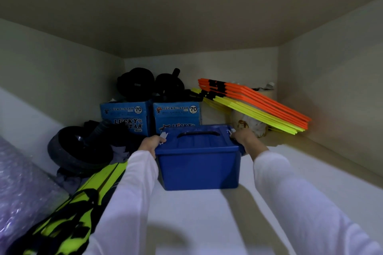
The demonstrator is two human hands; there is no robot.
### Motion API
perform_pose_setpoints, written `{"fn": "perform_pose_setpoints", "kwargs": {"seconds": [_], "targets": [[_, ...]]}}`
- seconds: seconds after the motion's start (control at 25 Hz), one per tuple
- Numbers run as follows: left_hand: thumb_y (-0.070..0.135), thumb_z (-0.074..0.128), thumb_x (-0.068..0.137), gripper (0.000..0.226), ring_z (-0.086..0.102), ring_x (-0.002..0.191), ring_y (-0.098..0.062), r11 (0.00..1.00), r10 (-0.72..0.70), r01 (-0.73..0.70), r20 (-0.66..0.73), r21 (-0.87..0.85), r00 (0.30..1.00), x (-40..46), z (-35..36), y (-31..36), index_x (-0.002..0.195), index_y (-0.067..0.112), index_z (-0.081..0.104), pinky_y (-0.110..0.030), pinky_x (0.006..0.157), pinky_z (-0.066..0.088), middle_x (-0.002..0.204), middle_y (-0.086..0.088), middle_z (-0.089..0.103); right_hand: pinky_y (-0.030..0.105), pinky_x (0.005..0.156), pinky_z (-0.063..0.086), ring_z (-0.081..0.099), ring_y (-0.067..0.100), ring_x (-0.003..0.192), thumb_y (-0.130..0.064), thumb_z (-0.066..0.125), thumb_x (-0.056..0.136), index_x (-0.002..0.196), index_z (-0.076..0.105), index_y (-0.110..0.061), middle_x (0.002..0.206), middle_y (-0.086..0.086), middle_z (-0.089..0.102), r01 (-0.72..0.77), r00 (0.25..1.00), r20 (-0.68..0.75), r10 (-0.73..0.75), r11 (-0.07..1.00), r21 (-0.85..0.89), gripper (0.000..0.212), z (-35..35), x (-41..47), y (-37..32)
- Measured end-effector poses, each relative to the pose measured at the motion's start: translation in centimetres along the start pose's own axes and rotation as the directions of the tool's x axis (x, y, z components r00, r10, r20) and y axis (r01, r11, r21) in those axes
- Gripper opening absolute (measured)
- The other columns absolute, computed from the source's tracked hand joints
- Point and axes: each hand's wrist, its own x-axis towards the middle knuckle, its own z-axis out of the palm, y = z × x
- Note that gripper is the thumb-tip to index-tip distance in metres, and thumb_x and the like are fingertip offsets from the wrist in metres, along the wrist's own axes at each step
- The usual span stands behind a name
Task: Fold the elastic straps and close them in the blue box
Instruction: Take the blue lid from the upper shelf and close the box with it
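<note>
A blue plastic box (199, 165) with a closed lid and a dark carry handle stands on a white shelf (207, 213) inside a cupboard. My left hand (150, 144) grips its left rim beside a white latch. My right hand (244, 136) grips its right rim by the other white latch. Both arms wear white sleeves. No elastic straps are visible; the lid hides the box's inside.
Two blue Lucky Star cartons (176, 116) stand behind the box, with black wheels (134, 83) on top. Orange and yellow flat slats (259, 105) lean at the back right. A black wheel (78, 149), yellow-black gear (78, 203) and bubble wrap (20, 192) fill the left.
</note>
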Motion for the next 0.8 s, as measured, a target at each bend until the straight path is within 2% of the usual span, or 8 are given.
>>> {"fn": "perform_pose_setpoints", "kwargs": {"seconds": [0.12,0.24,0.36,0.48,0.6,0.68,0.72,0.8], "targets": [[-0.001,0.05,0.088,0.046,0.056,0.076,-0.027,1.0,-0.009,0.009,0.009,0.019,1.0,-1.8,0.4,-0.4,0.134,-0.004,0.044,-0.041,0.077,0.05,0.115,-0.018,0.059,0.048,0.063,0.053,0.062,0.039,0.103,-0.016,0.053,0.094,0.124,0.05,0.003,0.122,0.025,0.059,-0.021,1.0,0.008,0.021,0.999,0.024,0.037,-1.3,-2.1,0.6],[0.002,0.05,0.089,0.045,0.056,0.072,-0.025,0.999,-0.011,0.01,0.018,0.053,1.0,-4.2,0.9,-0.6,0.134,-0.001,0.045,-0.036,0.065,0.049,0.111,-0.016,0.057,0.045,0.054,0.047,0.061,0.037,0.098,-0.016,0.05,0.095,0.117,0.051,-0.001,0.113,0.024,0.058,-0.048,0.999,0.027,0.047,0.999,0.017,0.027,-2.5,-4.2,1.2],[0.002,0.049,0.09,0.043,0.056,0.07,-0.024,0.999,-0.013,0.012,0.033,0.051,0.999,-6.1,1.4,-1.2,0.133,-0.001,0.046,-0.037,0.062,0.049,0.104,-0.015,0.058,0.047,0.058,0.049,0.061,0.042,0.106,-0.013,0.05,0.095,0.116,0.051,0.0,0.12,0.027,0.058,-0.052,0.999,0.015,0.052,0.998,0.018,0.025,-4.0,-5.9,2.0],[0.001,0.049,0.089,0.043,0.057,0.071,-0.025,0.999,0.004,-0.006,0.036,0.043,0.999,-8.0,1.9,-1.4,0.132,0.0,0.047,-0.038,0.065,0.05,0.11,-0.016,0.056,0.047,0.064,0.052,0.061,0.042,0.108,-0.011,0.052,0.093,0.123,0.053,0.002,0.123,0.027,0.059,-0.043,0.999,0.006,0.043,0.999,0.008,0.033,-5.4,-7.8,2.6],[0.0,0.05,0.088,0.044,0.057,0.071,-0.025,0.999,0.022,-0.024,0.029,0.048,0.999,-9.1,2.4,-1.5,0.132,-0.001,0.047,-0.038,0.064,0.05,0.109,-0.016,0.057,0.053,0.078,0.054,0.062,0.041,0.105,-0.012,0.054,0.092,0.115,0.055,0.001,0.122,0.026,0.06,-0.046,0.999,-0.01,0.046,0.999,0.013,0.027,-6.1,-9.4,2.8],[0.001,0.052,0.088,0.042,0.055,0.069,-0.024,0.999,-0.003,0.003,0.012,0.041,1.0,-9.6,2.6,-1.2,0.13,-0.001,0.049,-0.036,0.062,0.049,0.1,-0.016,0.059,0.05,0.087,0.051,0.062,0.034,0.087,-0.014,0.053,0.092,0.112,0.055,-0.002,0.12,0.021,0.061,-0.025,0.999,-0.035,0.026,0.999,0.02,0.023,-6.5,-10.5,2.7],[0.002,0.053,0.088,0.04,0.054,0.067,-0.024,1.0,-0.007,0.007,-0.004,0.009,1.0,-10.4,2.6,-0.9,0.128,-0.002,0.051,-0.036,0.059,0.048,0.093,-0.014,0.059,0.047,0.09,0.049,0.057,0.027,0.074,-0.017,0.051,0.094,0.116,0.055,-0.002,0.117,0.018,0.06,-0.009,0.999,-0.039,0.01,0.999,0.032,0.027,-6.6,-11.4,2.6],[0.008,0.056,0.089,0.031,0.058,0.071,-0.025,0.993,0.103,-0.108,-0.1,-0.042,0.99,-11.3,2.9,-1.4,0.119,-0.001,0.058,-0.034,0.06,0.051,0.093,-0.013,0.06,0.039,0.085,0.046,0.047,0.02,0.066,-0.025,0.046,0.097,0.122,0.054,-0.001,0.108,0.014,0.057,0.049,0.997,-0.07,-0.04,0.99,0.129,0.036,-6.9,-12.8,3.2]]}}
